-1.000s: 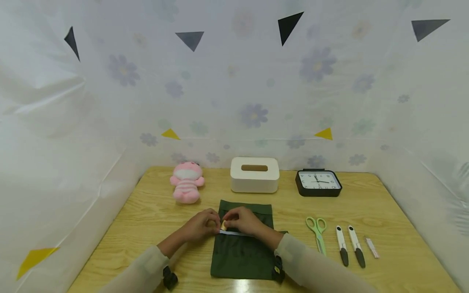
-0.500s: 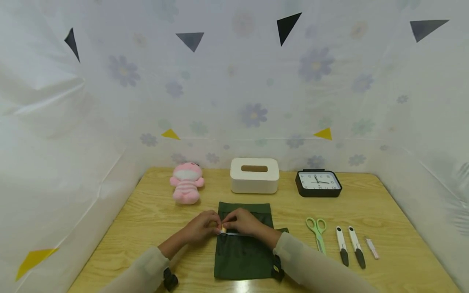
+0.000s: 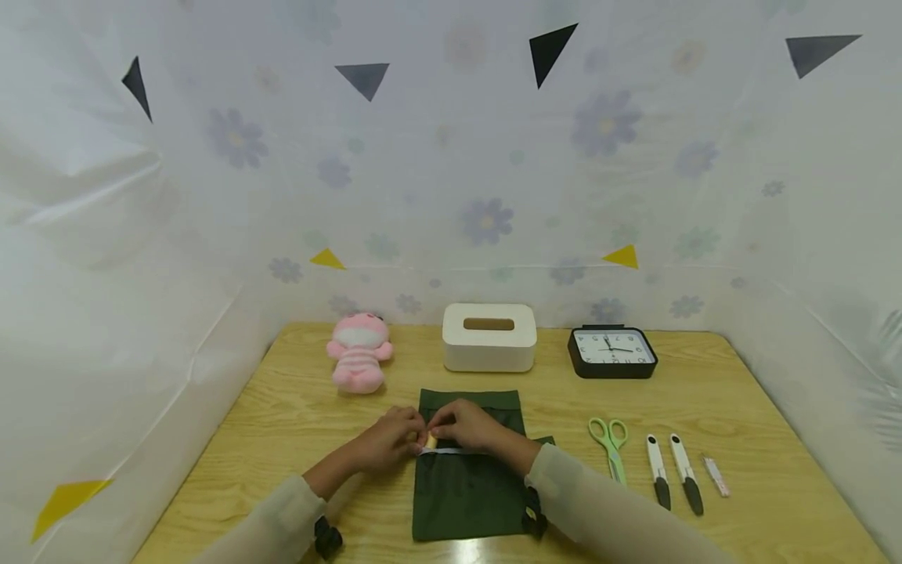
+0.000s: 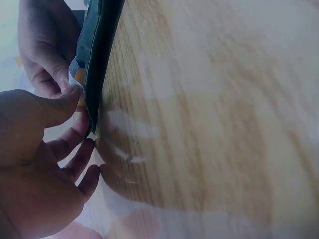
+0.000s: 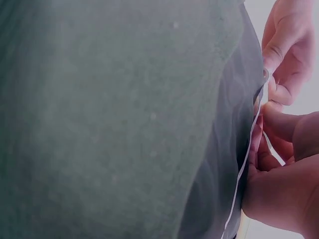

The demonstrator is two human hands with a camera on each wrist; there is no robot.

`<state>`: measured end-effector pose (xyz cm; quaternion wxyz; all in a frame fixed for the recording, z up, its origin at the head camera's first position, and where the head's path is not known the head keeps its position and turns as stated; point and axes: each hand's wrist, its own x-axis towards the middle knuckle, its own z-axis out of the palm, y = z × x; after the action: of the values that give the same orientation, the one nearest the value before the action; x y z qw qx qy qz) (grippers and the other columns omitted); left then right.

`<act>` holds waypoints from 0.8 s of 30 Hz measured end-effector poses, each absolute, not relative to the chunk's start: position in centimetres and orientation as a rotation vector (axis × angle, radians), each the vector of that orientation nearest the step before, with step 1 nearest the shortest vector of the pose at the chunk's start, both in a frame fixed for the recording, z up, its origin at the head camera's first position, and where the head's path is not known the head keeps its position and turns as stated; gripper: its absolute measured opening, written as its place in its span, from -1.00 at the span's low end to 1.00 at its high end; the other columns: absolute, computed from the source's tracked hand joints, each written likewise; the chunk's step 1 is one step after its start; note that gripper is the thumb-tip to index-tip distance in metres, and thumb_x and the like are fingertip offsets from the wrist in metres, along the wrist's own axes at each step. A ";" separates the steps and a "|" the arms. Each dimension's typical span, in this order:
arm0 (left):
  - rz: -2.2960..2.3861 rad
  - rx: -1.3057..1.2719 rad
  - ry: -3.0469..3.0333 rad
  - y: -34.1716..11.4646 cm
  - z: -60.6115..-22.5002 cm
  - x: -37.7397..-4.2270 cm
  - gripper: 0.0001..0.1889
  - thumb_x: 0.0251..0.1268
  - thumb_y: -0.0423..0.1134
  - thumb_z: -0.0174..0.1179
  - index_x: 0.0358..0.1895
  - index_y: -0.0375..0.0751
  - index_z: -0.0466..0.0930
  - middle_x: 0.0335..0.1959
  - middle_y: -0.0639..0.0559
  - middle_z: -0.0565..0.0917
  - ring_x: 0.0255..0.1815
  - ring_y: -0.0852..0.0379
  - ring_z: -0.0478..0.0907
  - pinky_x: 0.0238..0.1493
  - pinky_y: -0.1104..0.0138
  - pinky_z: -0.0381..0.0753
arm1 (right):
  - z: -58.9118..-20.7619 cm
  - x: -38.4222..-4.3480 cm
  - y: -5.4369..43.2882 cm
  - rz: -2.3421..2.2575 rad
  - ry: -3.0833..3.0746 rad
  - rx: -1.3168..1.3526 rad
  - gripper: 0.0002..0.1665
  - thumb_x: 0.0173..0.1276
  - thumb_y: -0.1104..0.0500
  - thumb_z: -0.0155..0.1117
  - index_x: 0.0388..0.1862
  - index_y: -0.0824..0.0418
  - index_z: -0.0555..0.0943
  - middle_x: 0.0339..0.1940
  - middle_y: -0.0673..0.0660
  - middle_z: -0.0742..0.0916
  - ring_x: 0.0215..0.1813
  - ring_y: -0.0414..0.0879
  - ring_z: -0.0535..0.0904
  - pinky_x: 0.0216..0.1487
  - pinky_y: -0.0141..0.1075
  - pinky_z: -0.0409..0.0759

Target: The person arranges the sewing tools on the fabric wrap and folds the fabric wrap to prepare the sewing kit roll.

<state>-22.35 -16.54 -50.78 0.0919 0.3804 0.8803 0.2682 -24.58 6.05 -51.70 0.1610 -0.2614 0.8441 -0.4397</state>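
A dark green cloth piece (image 3: 465, 497) with a thin white strip (image 3: 449, 451) across it lies on the table, in front of the person. At the strip's left end, my left hand (image 3: 390, 440) pinches the cloth's white edge between thumb and fingers. My right hand (image 3: 468, 427) pinches a small yellowish piece (image 3: 433, 441) that stands at the strip, its lower end hidden behind it. What this piece is, I cannot tell. The left wrist view shows an orange bit (image 4: 80, 75) inside the white edge, close to both hands' fingertips.
Behind the cloth stand a pink plush toy (image 3: 360, 354), a white tissue box (image 3: 489, 348) and a black clock (image 3: 611, 351). To the right lie green scissors (image 3: 609, 442), two white-and-black handled tools (image 3: 658, 466) and a small pinkish item (image 3: 715, 475).
The cloth has slid slightly nearer and to the right, its white strip with it. Both hands stay close together at the strip's left end, with only small finger movements.
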 end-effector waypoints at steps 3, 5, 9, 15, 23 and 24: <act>0.763 1.147 2.630 -16.6 -50.7 -22.4 -0.90 0.51 -0.24 0.22 -0.26 -0.02 0.56 -0.02 0.12 0.50 0.06 0.07 0.36 0.10 0.08 0.38 | -51.6 -24.7 6.0 -1.247 2.407 -0.761 -0.85 0.49 0.23 0.32 -0.14 0.22 0.81 -0.20 0.03 0.81 -0.14 -0.21 0.61 -0.05 -0.21 0.58; 0.749 1.164 2.626 -16.6 -50.6 -22.4 -0.89 0.51 -0.25 0.22 -0.27 -0.03 0.56 -0.01 0.10 0.50 0.05 0.08 0.35 0.10 0.09 0.37 | -51.5 -24.7 6.0 -1.230 2.401 -0.779 -0.85 0.49 0.23 0.32 -0.13 0.22 0.81 -0.20 0.03 0.81 -0.16 -0.22 0.61 -0.09 -0.23 0.58; 0.709 1.181 2.614 -16.6 -50.5 -22.3 -0.85 0.52 -0.29 0.20 -0.31 -0.03 0.55 0.00 0.09 0.49 0.03 0.10 0.32 0.08 0.12 0.36 | -51.4 -24.7 6.2 -1.183 2.365 -0.805 -0.83 0.49 0.19 0.34 -0.07 0.20 0.81 -0.20 0.01 0.82 -0.19 -0.24 0.63 -0.13 -0.28 0.60; 0.678 1.166 2.625 -16.6 -50.7 -22.0 -0.83 0.51 -0.32 0.21 -0.32 -0.01 0.54 0.02 0.10 0.50 0.05 0.11 0.34 0.11 0.13 0.39 | -52.1 -24.5 6.2 -1.214 2.343 -0.799 -0.83 0.46 0.19 0.37 -0.05 0.19 0.79 -0.19 0.02 0.81 -0.17 -0.18 0.67 -0.12 -0.24 0.63; 0.719 1.194 2.617 -16.5 -50.8 -22.1 -0.87 0.55 -0.29 0.17 -0.26 0.00 0.54 -0.02 0.13 0.48 0.04 0.13 0.34 0.11 0.13 0.39 | -51.7 -24.2 6.1 -1.255 2.330 -0.741 -0.89 0.45 0.22 0.38 -0.15 0.19 0.80 -0.25 0.00 0.79 -0.22 -0.21 0.62 -0.17 -0.25 0.59; 0.729 1.208 2.612 -16.5 -50.7 -22.0 -0.86 0.54 -0.30 0.17 -0.27 -0.01 0.54 -0.04 0.12 0.48 0.03 0.12 0.34 0.09 0.13 0.39 | -51.6 -24.2 6.0 -1.253 2.328 -0.736 -0.90 0.45 0.22 0.37 -0.16 0.19 0.80 -0.26 -0.01 0.79 -0.23 -0.22 0.61 -0.18 -0.26 0.58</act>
<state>-22.03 -16.49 -50.70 0.0862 0.4054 0.8766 0.2448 -24.24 6.03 -51.60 0.1975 -0.2630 0.8316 -0.4475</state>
